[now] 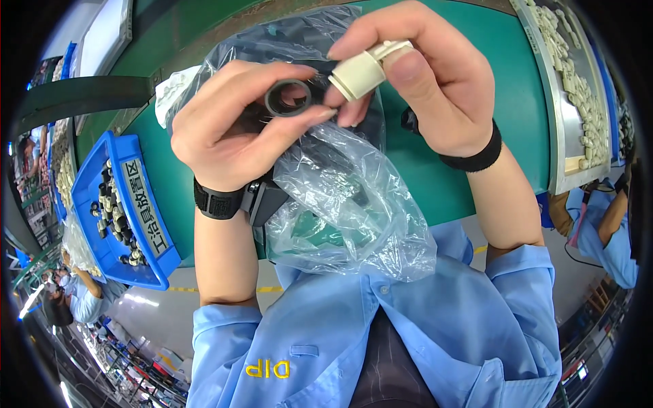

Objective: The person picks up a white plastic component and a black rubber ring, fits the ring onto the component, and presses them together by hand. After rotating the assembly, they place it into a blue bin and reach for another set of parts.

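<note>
Between the thumb and fingers of my left hand [228, 129] is a black plastic ring [269, 102], its round opening turned up toward me. My right hand [442, 81] grips a cream cylindrical plastic part [359, 75] by its narrower upper end, with the wide rimmed end tilted down toward the left hand. Ring and cream part are close together but apart. Beneath both hands spreads a crumpled clear plastic bag [347, 204], with dark pieces showing through its upper part. A small black piece [409, 121] shows beside my right palm.
Left on the green tabletop [449, 194] stands a blue bin [163, 255] of small black and cream parts. A metal-edged tray [552, 129] of cream parts lies at the right. A dark curved bar [88, 102] crosses the upper left. Other people sit at both sides.
</note>
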A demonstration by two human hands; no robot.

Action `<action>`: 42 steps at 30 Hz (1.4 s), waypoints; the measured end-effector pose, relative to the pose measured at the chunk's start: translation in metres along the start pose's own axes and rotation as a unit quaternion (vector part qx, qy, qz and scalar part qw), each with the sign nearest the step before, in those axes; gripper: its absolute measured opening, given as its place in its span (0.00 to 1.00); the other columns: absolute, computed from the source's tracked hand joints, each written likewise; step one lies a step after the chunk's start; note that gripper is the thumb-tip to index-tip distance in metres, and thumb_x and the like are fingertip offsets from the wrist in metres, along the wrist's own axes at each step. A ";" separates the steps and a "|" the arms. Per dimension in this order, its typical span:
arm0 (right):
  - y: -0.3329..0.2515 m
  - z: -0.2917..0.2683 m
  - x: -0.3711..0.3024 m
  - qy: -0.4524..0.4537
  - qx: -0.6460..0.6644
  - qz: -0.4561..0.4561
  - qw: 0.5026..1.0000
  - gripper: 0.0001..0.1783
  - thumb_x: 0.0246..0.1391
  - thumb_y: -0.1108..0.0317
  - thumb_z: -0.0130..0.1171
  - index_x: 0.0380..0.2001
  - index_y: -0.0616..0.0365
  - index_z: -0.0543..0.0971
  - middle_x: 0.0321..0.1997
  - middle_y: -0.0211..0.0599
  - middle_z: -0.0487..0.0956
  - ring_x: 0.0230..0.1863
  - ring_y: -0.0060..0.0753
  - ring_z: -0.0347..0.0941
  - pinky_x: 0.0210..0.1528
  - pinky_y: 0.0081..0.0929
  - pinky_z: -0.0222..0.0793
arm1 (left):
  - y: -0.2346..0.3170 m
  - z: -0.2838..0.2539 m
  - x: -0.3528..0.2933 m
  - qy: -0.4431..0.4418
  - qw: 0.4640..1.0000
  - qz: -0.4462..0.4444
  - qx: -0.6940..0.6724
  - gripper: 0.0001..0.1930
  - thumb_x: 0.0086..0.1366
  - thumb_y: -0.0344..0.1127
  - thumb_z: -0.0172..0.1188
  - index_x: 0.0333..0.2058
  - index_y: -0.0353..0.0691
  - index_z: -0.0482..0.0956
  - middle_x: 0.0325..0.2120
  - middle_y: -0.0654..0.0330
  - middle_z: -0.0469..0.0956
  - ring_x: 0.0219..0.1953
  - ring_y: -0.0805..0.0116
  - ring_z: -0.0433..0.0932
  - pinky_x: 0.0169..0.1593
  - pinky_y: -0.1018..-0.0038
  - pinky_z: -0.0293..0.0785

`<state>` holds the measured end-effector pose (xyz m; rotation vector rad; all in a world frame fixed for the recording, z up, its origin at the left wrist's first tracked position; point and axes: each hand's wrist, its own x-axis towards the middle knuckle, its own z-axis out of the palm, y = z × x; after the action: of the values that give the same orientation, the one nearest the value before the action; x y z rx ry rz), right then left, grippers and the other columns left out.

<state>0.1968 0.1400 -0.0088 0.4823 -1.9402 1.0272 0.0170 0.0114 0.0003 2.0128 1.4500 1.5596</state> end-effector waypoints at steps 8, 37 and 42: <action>-0.039 0.029 -0.008 0.219 0.171 0.264 0.924 0.17 0.54 0.75 0.65 0.46 0.68 0.73 0.40 0.41 0.80 0.34 0.23 0.77 0.36 0.22 0.73 | -0.001 0.002 0.002 -0.032 0.998 0.055 0.015 0.18 0.42 0.27 0.77 0.34 0.30 0.84 0.24 0.57 0.80 0.24 0.72 0.77 0.26 0.81 0.70; -0.016 0.016 -0.010 0.053 -0.020 0.024 0.998 0.19 0.38 0.86 0.64 0.39 0.76 0.77 0.26 0.48 0.79 0.20 0.33 0.73 0.20 0.23 0.64 | -0.006 -0.005 0.002 -0.104 0.992 0.027 0.058 0.24 0.63 0.39 0.60 0.48 0.21 0.76 0.35 0.49 0.79 0.36 0.66 0.77 0.41 0.74 0.71; -0.006 0.016 -0.012 0.049 -0.003 -0.027 0.998 0.20 0.37 0.86 0.65 0.39 0.76 0.77 0.23 0.47 0.79 0.14 0.33 0.71 0.15 0.24 0.60 | -0.012 -0.003 0.000 -0.098 0.993 0.046 0.043 0.24 0.62 0.41 0.61 0.48 0.22 0.77 0.33 0.51 0.79 0.35 0.66 0.78 0.41 0.74 0.71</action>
<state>0.1988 0.1227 -0.0205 0.4697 -1.8329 0.9933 0.0081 0.0162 -0.0061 2.2399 1.3878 1.3089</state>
